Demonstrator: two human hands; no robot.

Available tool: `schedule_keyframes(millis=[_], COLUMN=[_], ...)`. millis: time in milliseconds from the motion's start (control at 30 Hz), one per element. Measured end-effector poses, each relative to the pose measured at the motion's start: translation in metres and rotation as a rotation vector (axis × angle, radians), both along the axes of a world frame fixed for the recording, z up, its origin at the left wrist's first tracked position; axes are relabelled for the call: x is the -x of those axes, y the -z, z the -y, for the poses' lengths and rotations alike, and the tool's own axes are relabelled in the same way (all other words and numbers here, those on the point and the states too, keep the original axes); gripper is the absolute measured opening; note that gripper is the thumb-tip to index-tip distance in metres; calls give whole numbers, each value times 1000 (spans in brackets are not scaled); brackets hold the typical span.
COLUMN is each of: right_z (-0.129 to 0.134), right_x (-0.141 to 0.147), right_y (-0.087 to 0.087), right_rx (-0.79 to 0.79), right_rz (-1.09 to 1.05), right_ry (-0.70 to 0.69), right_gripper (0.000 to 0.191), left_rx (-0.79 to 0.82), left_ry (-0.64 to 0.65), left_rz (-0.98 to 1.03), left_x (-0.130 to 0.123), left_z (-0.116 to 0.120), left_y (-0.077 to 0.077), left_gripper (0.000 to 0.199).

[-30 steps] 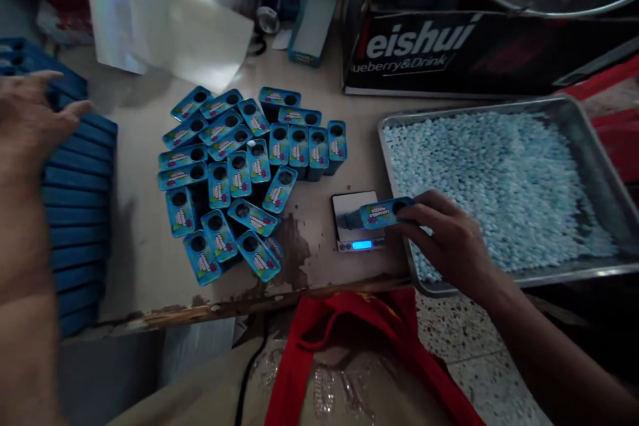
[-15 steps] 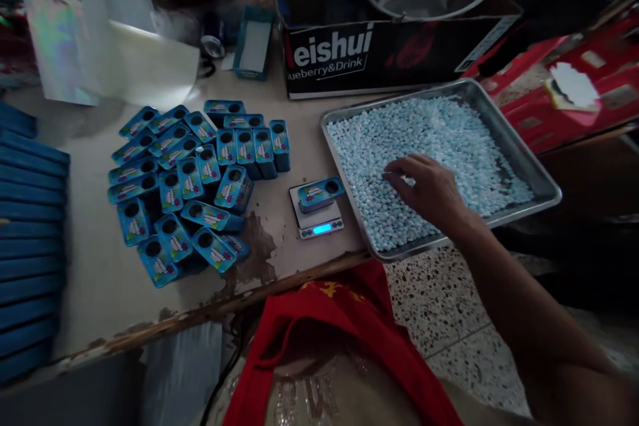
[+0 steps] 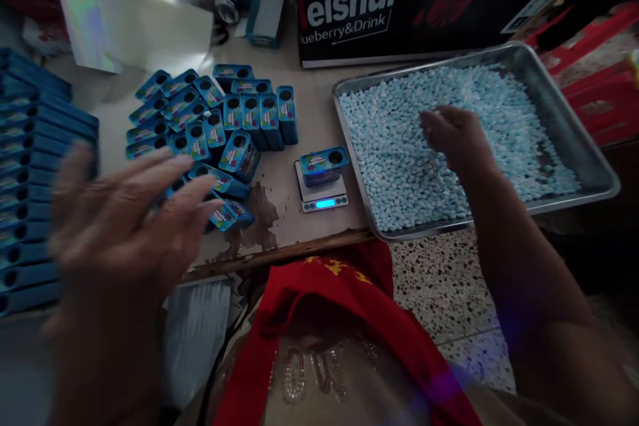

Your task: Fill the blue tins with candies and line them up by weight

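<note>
My left hand (image 3: 130,213), blurred, is raised with its fingers spread over the left part of the table, above a group of blue tins (image 3: 239,153). My right hand (image 3: 456,136) is over the metal tray (image 3: 599,173) of pale blue and white pellets (image 3: 399,166). Its fingers are curled together, and anything inside them is hidden. Between the tray and the tins stands a small scale (image 3: 322,203) with a lit blue display. One blue tin with a dark round hole (image 3: 323,165) rests on the scale.
Stacked rows of blue tins (image 3: 30,213) line the far left. Behind the table's middle are a black printed carton (image 3: 429,10), a small open teal box (image 3: 268,10) and a can (image 3: 227,6). Pale sheets (image 3: 167,26) lie at the back left. Red crates (image 3: 604,106) stand beyond the tray.
My left hand has come into view over the tins. My right hand has closed its fingers and shifted right and up. The view has tilted down.
</note>
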State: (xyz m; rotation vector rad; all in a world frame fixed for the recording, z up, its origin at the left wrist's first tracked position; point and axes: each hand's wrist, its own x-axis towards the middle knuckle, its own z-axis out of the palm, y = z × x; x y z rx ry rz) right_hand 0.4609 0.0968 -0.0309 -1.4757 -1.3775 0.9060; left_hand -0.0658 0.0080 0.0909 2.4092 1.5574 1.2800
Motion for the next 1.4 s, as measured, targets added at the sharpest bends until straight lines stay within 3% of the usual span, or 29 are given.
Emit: schedule_keyframes(millis=[100,167,267,367,500,567,633,733,833,933,1000,1200,1400], right_z=[17,27,32,28,21,18,16,12,6,0,-2,1,-1], right_x=[-9,-7,3,15,32,43,56,80,104,124,131,129,114], right_y=[-9,-16,-19,-11,-5,-7,-13,-26,-44,-61,-69,-69,-60], right_rx=[175,269,213,133,153,155,178,234,192,34,-63,-267,-132], right_rz=[-365,-577,-777,-915,-896,-909,-991,-1172,-1250,-1155,-1031,-722,-525], right_ry=[21,44,45,-1,-12,-8,6,79,141,162,190,144,160], right_gripper=[41,30,14,26,23,28,32,31,31,33,41,50,49], left_rx=[-118,-39,180,314,415,432,452,469,364,261,235,237,274], left_ry=[231,242,211,185,156,129,124,154,200,302,337,337,336], left_rz=[-247,-154,24,212,380,435,450,373,254,184,187,231,251], left_x=[-49,-73,-100,-114,-119,-122,-129,-146,-169,-191,-205,-229,-238], left_z=[3,-1,-9,-11,-13,-19,-28,-44,-58,-69,-74,-78,-78], left_y=[24,43,68,88,117,131,141,136,111,88,82,90,95], left_gripper=[59,50,41,65,87,91,81,52,39,38,39,40,42])
